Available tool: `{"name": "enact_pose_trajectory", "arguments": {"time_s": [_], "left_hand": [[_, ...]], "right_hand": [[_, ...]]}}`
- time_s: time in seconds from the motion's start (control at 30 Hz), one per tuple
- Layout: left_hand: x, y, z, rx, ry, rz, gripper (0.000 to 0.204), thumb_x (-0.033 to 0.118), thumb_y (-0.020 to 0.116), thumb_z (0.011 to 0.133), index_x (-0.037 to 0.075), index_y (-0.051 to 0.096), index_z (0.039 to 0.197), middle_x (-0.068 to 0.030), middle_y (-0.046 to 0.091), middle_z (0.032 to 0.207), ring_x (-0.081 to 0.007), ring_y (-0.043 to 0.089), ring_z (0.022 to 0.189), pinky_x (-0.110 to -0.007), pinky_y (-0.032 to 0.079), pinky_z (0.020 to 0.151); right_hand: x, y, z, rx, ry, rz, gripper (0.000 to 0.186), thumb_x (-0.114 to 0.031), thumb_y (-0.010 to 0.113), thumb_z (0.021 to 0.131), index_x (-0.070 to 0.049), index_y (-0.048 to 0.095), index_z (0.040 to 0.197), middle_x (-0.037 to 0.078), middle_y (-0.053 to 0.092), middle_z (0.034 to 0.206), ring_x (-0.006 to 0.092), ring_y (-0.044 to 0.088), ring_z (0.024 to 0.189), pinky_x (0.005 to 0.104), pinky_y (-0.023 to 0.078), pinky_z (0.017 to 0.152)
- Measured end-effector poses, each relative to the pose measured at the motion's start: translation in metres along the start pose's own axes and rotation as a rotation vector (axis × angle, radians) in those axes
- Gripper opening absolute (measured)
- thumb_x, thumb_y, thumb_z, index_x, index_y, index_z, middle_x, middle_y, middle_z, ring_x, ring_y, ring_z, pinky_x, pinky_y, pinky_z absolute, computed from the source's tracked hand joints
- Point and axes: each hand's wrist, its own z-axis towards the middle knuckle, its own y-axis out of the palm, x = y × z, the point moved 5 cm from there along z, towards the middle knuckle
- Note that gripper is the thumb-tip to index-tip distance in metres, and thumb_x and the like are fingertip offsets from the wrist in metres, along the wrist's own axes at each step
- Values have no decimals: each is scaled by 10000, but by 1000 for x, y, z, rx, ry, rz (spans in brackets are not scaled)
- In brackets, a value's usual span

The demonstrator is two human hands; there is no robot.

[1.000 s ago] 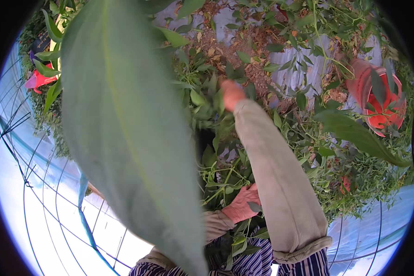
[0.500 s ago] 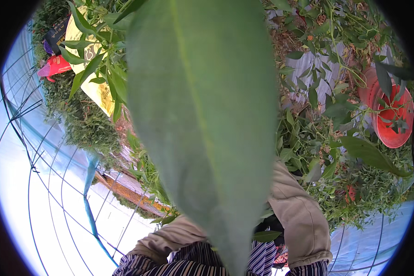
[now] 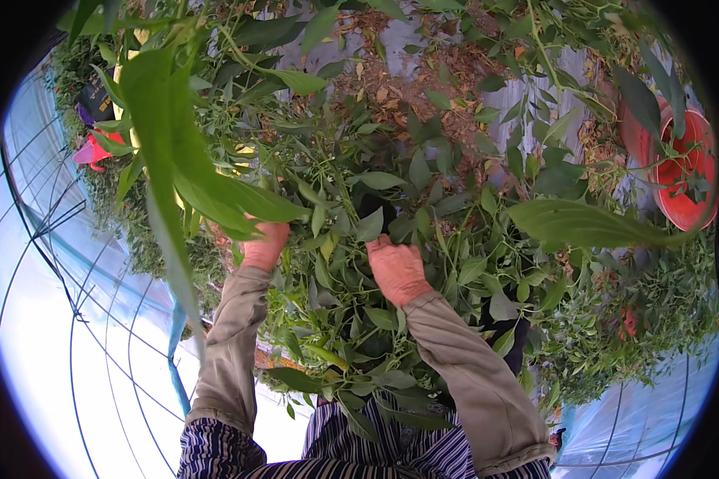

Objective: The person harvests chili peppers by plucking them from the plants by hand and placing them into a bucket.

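Leafy green pepper plants [image 3: 335, 271] spread in front of me. My left hand [image 3: 265, 246] reaches into them on the left, its fingers mostly hidden behind a big hanging leaf [image 3: 204, 168] close to the camera. To the right, my right hand [image 3: 397, 270] is closed among the stems, knuckles up; whatever its fingers grip is lost in the foliage. A slender yellow-green pepper [image 3: 327, 357] hangs below and between the hands, touched by neither.
A red bucket [image 3: 695, 215] lies tipped at the far right, its mouth showing. Dry leaves and soil [image 3: 423, 96] lie between strips of pale sheeting. Another large leaf [image 3: 583, 223] crosses the view on the right. Clear plastic walls on thin rods [image 3: 72, 319] stand at the left.
The broad leaf that covered the middle of the view has shifted left. Both hands now show, with the forearms stretched forward into the plants.
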Motion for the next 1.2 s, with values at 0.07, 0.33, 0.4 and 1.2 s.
{"name": "enact_pose_trajectory", "arguments": {"time_s": [0.07,0.33,0.4,1.2], "left_hand": [[-10,1,-16,97,-66,-342,240,61,625,869,-35,589,1087,-164,653,1027,-288,636,920,-386,508,825],[15,-75,-67,282,-340,-1259,145,72,542,969,2,581,1089,-70,673,978,-142,614,943,-278,473,888],[37,-84,-71,185,-216,-1056,130,132,532,980,61,596,1070,-59,679,936,-129,629,873,-267,511,779],[162,-106,-6,-51,130,-821,126,24,564,907,-12,592,1024,-163,647,868,-228,630,705,-331,483,607]], "right_hand": [[-7,6,-2,-56,9,47,455,-104,513,880,19,406,1305,108,656,948,279,686,744,448,484,686],[-13,9,1,-29,24,133,420,-100,567,846,-5,448,1237,123,654,946,286,689,691,451,476,687],[-11,6,1,-39,31,143,422,-98,568,845,-9,449,1240,124,652,953,287,691,700,453,476,694],[-10,12,-3,88,44,182,594,-134,519,871,22,330,1413,105,632,904,228,654,593,408,453,593]]}}
